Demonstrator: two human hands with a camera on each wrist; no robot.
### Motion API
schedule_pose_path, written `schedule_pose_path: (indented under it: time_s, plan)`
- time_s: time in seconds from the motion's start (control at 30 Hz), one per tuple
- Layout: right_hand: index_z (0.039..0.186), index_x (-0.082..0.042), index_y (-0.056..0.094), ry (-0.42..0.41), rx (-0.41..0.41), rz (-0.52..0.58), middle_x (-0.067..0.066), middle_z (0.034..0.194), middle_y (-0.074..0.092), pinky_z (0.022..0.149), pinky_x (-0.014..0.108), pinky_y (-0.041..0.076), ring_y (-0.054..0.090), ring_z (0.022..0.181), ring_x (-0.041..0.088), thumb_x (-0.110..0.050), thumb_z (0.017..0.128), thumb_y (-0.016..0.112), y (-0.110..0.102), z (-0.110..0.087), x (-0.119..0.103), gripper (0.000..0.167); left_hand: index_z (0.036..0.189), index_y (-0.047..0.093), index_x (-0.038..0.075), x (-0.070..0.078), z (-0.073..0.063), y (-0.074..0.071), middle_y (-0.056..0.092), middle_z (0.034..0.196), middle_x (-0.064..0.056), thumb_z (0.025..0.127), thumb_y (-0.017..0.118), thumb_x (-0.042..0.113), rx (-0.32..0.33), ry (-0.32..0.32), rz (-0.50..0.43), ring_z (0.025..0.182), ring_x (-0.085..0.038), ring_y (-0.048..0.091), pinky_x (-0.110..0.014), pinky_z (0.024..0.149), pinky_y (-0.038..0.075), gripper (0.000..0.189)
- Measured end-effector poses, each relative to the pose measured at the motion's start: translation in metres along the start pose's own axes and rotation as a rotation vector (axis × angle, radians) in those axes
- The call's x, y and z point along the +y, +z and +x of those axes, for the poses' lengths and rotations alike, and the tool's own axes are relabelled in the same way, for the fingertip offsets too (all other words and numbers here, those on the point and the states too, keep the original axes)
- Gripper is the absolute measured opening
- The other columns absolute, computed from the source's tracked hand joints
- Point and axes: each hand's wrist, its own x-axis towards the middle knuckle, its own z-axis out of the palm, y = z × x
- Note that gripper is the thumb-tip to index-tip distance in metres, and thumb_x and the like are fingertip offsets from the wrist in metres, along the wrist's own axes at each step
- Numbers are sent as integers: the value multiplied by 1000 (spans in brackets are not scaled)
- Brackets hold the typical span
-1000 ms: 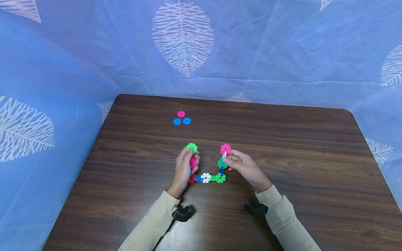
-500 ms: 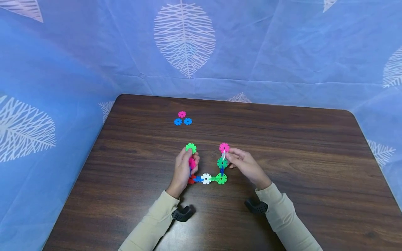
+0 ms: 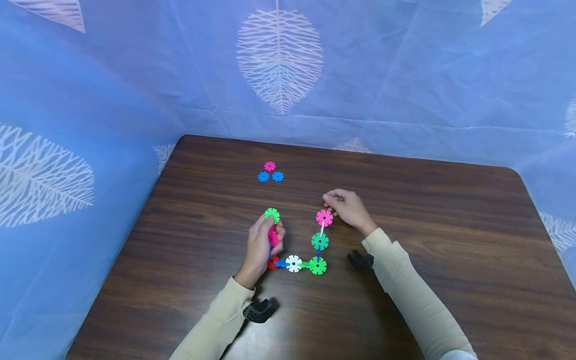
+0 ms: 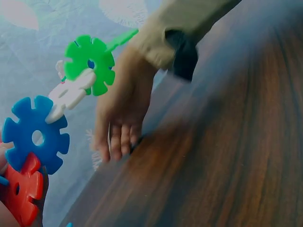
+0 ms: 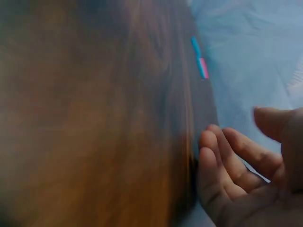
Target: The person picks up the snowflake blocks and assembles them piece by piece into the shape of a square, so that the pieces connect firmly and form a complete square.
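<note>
A U-shaped chain of notched plastic discs hangs from my left hand [image 3: 258, 245]. That hand grips its left side, with the thumb pressed just under a light green disc [image 3: 272, 212]. A white disc [image 3: 290, 263] sits in the lower run, and a pink disc [image 3: 320, 218] tops the right side. In the left wrist view a blue disc [image 4: 19, 123] and a red disc [image 4: 32, 189] show close up, linked by their notches. My right hand [image 3: 352, 209] is just beyond the pink disc. Its fingers are loosely bent and hold nothing, as the right wrist view shows.
Two blue discs [image 3: 263, 176] and a loose pink disc [image 3: 270, 166] lie together toward the back of the dark wooden table [image 3: 427, 225]. A blue cloth [image 3: 382, 65] with white leaf prints hangs behind the table's rear edge. Each wrist wears a black device [image 3: 260, 311].
My right hand has let go of the chain's right side and moved up and away from it. My left hand keeps its grip. The head view has shifted slightly.
</note>
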Motion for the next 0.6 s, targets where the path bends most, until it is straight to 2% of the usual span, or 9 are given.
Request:
schedule_pose_path:
  time_s: [0.17,0.4,0.5,0.6]
  plan:
    - [107,-5,67,-89,83,-164,11,94,71,78,38,55,67,84,21,-27,92,62,15,39,-12,26,87,43,4,7,-4,-2,43,59,1,100,35,22,-14,-16,-1,37,-6,30,-19,36,25,24]
    - [103,-3,68,-151,117,-209,9,87,67,74,33,52,62,75,18,-22,88,68,43,82,-32,25,88,43,4,17,-9,1,44,59,3,99,35,24,-20,-79,-17,36,-5,30,-19,36,25,24]
    - [104,-2,68,-170,119,-245,9,88,65,73,33,51,60,76,18,-23,87,69,55,94,-40,27,88,43,4,20,-12,3,44,58,3,99,34,23,-29,-96,-19,36,-5,30,-19,36,25,24]
    - [105,-4,68,-153,139,-278,9,88,62,74,34,50,58,77,20,-26,86,70,63,101,-49,29,89,42,5,23,-13,4,44,58,3,100,33,24,-58,-101,-14,36,-6,31,-19,37,27,24]
